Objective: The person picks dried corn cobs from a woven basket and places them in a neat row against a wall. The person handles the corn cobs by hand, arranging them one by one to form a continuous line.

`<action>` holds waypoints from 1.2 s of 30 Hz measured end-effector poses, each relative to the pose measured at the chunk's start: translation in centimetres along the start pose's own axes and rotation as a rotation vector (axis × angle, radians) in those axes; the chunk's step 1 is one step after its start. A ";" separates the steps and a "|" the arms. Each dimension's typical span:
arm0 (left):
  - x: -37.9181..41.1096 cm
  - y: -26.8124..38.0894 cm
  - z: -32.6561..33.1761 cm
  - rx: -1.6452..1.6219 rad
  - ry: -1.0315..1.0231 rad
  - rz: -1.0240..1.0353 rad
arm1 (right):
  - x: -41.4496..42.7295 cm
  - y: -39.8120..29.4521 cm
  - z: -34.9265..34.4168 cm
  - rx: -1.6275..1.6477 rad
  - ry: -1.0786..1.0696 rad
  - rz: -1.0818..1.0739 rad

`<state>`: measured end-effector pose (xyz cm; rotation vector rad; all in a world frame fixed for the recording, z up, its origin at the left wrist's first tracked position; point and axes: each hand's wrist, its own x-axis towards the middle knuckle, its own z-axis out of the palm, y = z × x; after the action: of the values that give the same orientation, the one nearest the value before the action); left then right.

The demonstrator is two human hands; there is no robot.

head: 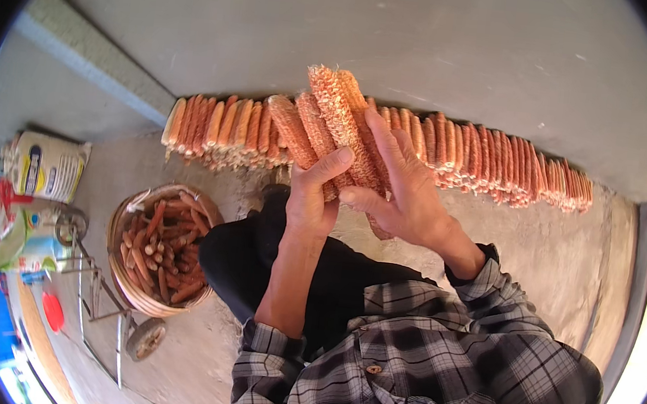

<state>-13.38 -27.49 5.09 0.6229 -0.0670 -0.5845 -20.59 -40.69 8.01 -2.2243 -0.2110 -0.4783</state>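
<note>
Several bare corn cobs (pixel 340 119) are bunched between my two hands, fanned side by side with their upper ends pointing toward the wall. My left hand (pixel 315 192) wraps the lower ends from the left, its thumb lying across the cobs. From the right, my right hand (pixel 409 195) holds the bunch, with the index finger stretched along the outermost cob. Beyond my hands a long row of stacked corn cobs (pixel 479 158) lines the foot of the wall, and the held bunch hides part of it.
A woven basket (pixel 117 246) holding loose cobs stands left of my knee. Beside it is a metal hand cart (pixel 99 291) with wheels. Filled sacks (pixel 49 167) rest farther left. A grey wall (pixel 375 26) rises behind the row, above a concrete floor (pixel 191 359).
</note>
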 end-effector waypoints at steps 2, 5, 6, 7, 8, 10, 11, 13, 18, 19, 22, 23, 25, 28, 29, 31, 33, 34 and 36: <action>0.8 -2.1 0.7 -0.057 -0.012 -0.090 | -1.4 1.3 -2.8 0.147 -0.032 0.103; 2.3 -4.2 1.2 -0.083 -0.082 -0.218 | -3.0 2.8 -4.9 0.484 0.024 0.212; 2.9 -5.2 1.2 -0.067 -0.115 -0.223 | -3.7 3.2 -5.5 0.568 0.036 0.256; 3.5 -6.2 1.2 -0.052 -0.149 -0.228 | -4.3 3.7 -6.1 0.651 0.047 0.298; 4.1 -7.0 1.3 -0.036 -0.149 -0.258 | -4.8 4.3 -6.4 0.662 0.095 0.338; 4.6 -7.8 1.5 -0.068 -0.178 -0.329 | -5.6 4.9 -6.5 0.841 0.259 0.467; 5.0 -8.2 1.4 -0.084 -0.193 -0.365 | -5.9 5.3 -6.6 0.930 0.344 0.527; 6.1 -9.0 -0.8 -0.060 -0.144 -0.362 | -6.6 6.0 -6.8 1.051 0.414 0.606; 9.0 -10.6 -2.1 0.034 0.054 -0.299 | -9.5 10.7 -7.6 0.991 0.553 0.682; 9.5 -10.7 -1.7 0.027 0.083 -0.288 | -10.5 12.0 -7.8 0.905 0.596 0.736; 11.7 -11.4 -2.8 -0.011 0.202 -0.233 | -12.5 16.6 -8.3 0.572 0.707 0.731; 12.3 -11.7 -3.4 -0.005 0.222 -0.199 | -12.9 18.3 -8.4 0.468 0.701 0.729; 12.3 -12.9 -2.8 0.069 0.310 -0.231 | -13.5 20.0 -8.4 0.288 0.645 0.794; 12.3 -13.4 -2.4 0.097 0.370 -0.327 | -12.7 22.7 -8.4 0.033 0.447 0.841; 12.3 -13.2 -2.3 0.083 0.377 -0.319 | -11.9 23.5 -8.2 -0.045 0.360 0.842; 12.4 -12.7 -1.5 0.053 0.389 -0.307 | -9.9 25.0 -7.9 -0.120 0.267 0.815; 12.6 -11.9 -0.8 0.030 0.433 -0.268 | -7.6 27.5 -7.5 -0.184 0.189 0.747; 12.7 -11.8 -0.6 0.021 0.454 -0.263 | -6.4 29.0 -7.4 -0.227 0.100 0.759; 12.8 -11.7 -0.5 -0.001 0.473 -0.253 | -4.0 32.0 -6.8 -0.301 -0.086 0.799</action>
<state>-8.30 -41.77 -3.34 0.7604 0.4612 -0.6665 -16.28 -66.33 -12.19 -2.3835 0.7292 0.0327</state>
